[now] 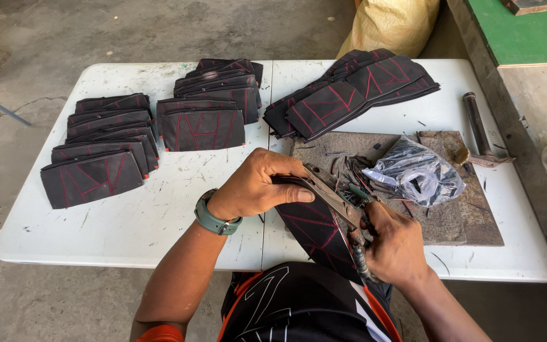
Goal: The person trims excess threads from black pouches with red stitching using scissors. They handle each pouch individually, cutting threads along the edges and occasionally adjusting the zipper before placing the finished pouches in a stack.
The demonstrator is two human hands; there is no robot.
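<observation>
My left hand (pixel 257 185) grips the upper end of a black fabric piece with red stitching (pixel 316 229), which hangs over the table's front edge toward my lap. My right hand (pixel 395 244) is closed around the handles of metal pliers (pixel 337 201), whose jaws reach up to the fabric's top edge just by my left fingers. A green watch sits on my left wrist.
Stacks of similar black, red-stitched pieces lie at the left (pixel 99 149), the back middle (pixel 213 101) and the back right (pixel 349 92) of the white folding table (pixel 134 221). A grey board (pixel 463 218) holds a clear plastic bag (pixel 416 174) and scraps. A hammer (pixel 476 126) lies on the right.
</observation>
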